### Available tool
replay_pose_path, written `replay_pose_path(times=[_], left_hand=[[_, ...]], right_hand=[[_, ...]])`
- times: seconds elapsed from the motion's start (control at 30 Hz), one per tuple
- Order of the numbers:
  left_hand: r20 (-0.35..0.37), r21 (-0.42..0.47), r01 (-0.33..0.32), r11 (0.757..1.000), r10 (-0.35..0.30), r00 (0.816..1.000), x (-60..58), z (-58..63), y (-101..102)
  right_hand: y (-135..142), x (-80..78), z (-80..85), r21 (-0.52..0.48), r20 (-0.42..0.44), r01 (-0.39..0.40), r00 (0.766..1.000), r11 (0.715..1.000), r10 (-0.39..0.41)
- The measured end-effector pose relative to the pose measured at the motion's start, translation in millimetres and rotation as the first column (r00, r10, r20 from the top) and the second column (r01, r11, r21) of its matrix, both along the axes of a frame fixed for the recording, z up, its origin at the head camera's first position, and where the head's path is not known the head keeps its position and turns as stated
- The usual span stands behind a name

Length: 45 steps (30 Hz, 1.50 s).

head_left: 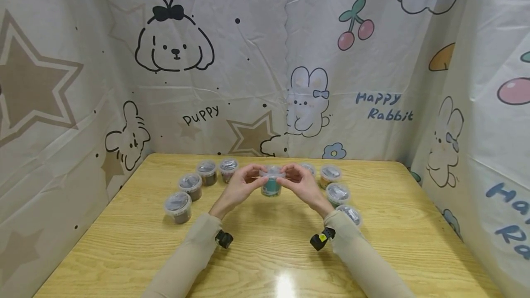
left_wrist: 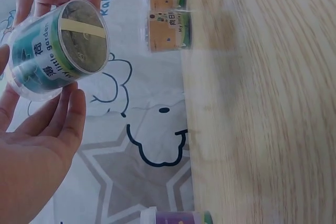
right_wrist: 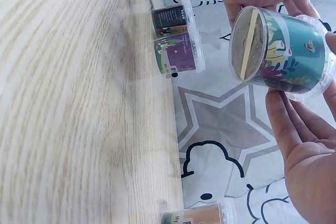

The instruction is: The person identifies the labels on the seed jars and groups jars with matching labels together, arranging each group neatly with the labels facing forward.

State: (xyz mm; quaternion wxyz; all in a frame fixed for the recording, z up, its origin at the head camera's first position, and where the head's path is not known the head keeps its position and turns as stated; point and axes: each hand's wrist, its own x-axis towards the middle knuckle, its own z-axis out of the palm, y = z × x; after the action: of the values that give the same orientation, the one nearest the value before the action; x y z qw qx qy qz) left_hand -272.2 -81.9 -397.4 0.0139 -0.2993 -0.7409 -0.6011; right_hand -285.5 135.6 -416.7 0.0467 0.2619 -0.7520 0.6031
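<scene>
Left row: four clear-lidded plastic tubs (head_left: 179, 205) stand in a curve on the wooden tabletop (head_left: 265, 252); the right wrist view brings out label colours, purple among them, that the head view barely gives.
Left grip: the left hand (head_left: 244, 182) has its fingers and thumb bent round the near tub wall and lid edge, gripping it.
Between the hands: the teal-labelled "My little garden" tub (head_left: 271, 186), raised off the tabletop, in the gap between the two rows.
Lettering: readable in the left wrist view only; the right wrist view shows printed leaves and a small bee instead.
Base: both wrist views show dark brown contents and a pale strip (left_wrist: 82, 28) across the clear underside; from the head, the clear lid (head_left: 273, 169) shows instead.
Axis: lid upward, base toward the tabletop, long axis roughly upright; the exact tilt cannot be told.
Right grip: the right hand (head_left: 301, 182) likewise has fingers and thumb curled on the same tub, opposite the left.
Right row: four more lidded tubs (head_left: 337, 194), one partly behind the right hand; the left wrist view shows two orange labels.
</scene>
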Motion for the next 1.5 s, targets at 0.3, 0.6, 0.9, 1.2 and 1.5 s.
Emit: replay_pose_path(times=[0.3,0.6,0.9,1.2,1.5], left_hand=[[-0.027,0.029,-0.043,0.999,0.044,0.999,-0.7,-4.7,5.0],[-0.103,0.022,-0.099,0.995,0.101,0.99,-16.7,-24.0,13.3],[-0.055,-0.018,0.051,0.999,-0.052,0.997,-16.6,-16.4,10.7],[0.058,0.007,0.023,1.0,-0.023,0.998,-5.4,-2.3,15.6],[0.041,0.006,-0.092,0.996,0.091,0.995,-18.6,-21.6,30.3]], right_hand=[[-5.6,17.9,19.1,0.057,0.01,0.014,1.0,0.998,-0.015],[1.3,1.0,-4.0,0.08,-0.009,0.112,0.994,0.991,-0.112],[14.8,-0.1,-3.0,0.109,-0.022,0.095,0.995,0.989,-0.094],[15.2,0.2,-4.1,0.074,0.008,0.088,0.996,0.993,-0.089],[17.4,0.1,-5.0,0.111,-0.091,0.159,0.985,0.981,-0.149]])
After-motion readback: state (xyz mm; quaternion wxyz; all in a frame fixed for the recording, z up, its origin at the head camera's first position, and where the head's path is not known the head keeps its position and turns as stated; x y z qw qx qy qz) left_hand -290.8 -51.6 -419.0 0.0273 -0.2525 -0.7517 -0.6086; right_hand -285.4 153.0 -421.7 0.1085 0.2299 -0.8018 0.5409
